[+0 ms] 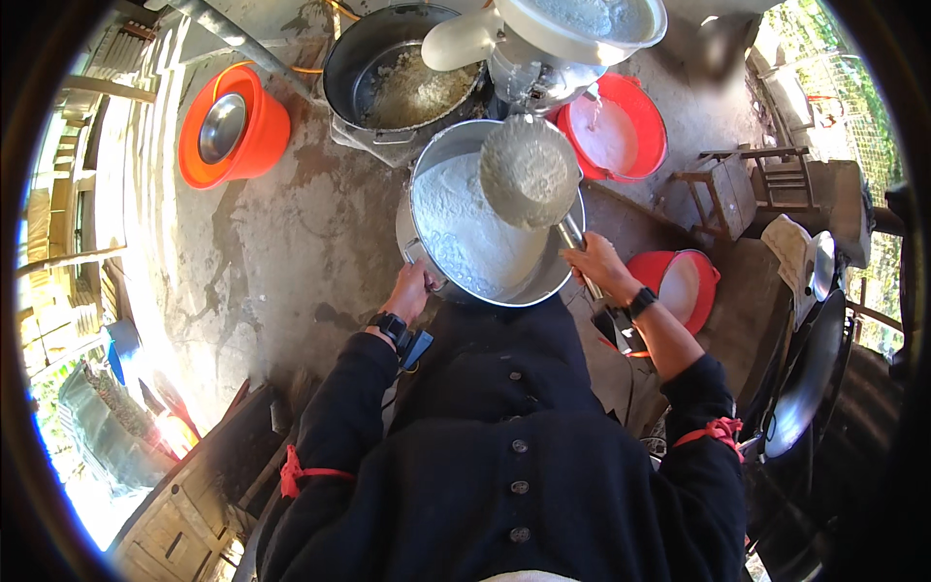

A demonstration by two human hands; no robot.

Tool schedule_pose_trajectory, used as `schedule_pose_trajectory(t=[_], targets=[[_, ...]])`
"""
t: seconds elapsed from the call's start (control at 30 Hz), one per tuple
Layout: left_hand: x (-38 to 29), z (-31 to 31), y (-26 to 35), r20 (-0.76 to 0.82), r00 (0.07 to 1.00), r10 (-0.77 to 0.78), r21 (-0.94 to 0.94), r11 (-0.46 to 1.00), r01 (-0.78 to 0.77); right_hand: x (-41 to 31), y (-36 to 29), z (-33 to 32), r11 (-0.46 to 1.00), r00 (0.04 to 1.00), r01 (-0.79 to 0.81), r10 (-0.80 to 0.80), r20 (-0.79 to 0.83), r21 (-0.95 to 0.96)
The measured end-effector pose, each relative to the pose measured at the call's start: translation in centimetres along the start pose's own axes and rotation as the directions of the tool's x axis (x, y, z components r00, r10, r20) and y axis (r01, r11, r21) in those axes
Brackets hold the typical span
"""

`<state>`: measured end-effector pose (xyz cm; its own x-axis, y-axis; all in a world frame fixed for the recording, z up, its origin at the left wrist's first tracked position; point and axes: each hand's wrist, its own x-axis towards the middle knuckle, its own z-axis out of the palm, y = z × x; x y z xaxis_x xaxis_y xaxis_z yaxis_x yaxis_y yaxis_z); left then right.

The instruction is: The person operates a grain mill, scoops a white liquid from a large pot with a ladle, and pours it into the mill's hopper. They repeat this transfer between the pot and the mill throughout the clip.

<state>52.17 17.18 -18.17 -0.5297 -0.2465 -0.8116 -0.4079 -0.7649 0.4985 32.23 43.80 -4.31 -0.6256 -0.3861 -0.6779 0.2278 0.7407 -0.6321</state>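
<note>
My left hand (412, 291) grips the side handle of a large metal pot (476, 291), which holds a whitish, foamy liquid (473, 225). In my right hand (600, 265) is the metal handle of a large round ladle (529, 171), held over the pot; its bowl looks coated with or full of a pale substance. Just beyond the pot stands a metal machine (538, 84) with a white hopper (502, 36) on top, which contains more whitish material. From its spout, liquid runs into a red bucket (647, 138).
A black pot (349, 73) with pale, crumbly residue stands beyond, left of the machine. An orange bucket (269, 138) holding a metal bowl (222, 128) is at the left. Another red bucket (702, 291) with whitish contents stands beside my right forearm. Wooden stools (731, 193) are at the right.
</note>
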Motion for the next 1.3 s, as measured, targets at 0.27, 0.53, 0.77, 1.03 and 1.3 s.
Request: schedule_pose_trajectory(t=[0.27,0.53,0.77,1.03,1.3], targets=[[-0.1,-0.2,0.4,-0.015,1.0,-0.027,0.044,0.999,0.027,6.5,8.6,5.4,0.941,0.959,-0.255,0.217,0.18,0.223],[-1.7,2.6,-0.4,-0.089,0.994,0.058,-0.012,0.998,-0.059,13.0,11.6,2.5,0.97,0.896,-0.244,0.231,0.381,-0.014],[-1.9,4.6,-1.9,-0.203,0.978,0.047,-0.126,0.989,-0.074,14.5,10.9,-1.8,0.907,0.884,0.006,0.192,0.426,-0.421],[-1.7,7.4,-2.1,-0.218,0.968,0.123,0.031,0.992,-0.119,15.3,10.8,-3.2,0.859,0.879,0.057,0.199,0.434,-0.509],[-2.2,7.9,-1.6,-0.334,0.942,0.019,0.156,0.987,0.035,16.5,11.5,-3.2,0.807,0.886,0.161,0.135,0.443,-0.569]])
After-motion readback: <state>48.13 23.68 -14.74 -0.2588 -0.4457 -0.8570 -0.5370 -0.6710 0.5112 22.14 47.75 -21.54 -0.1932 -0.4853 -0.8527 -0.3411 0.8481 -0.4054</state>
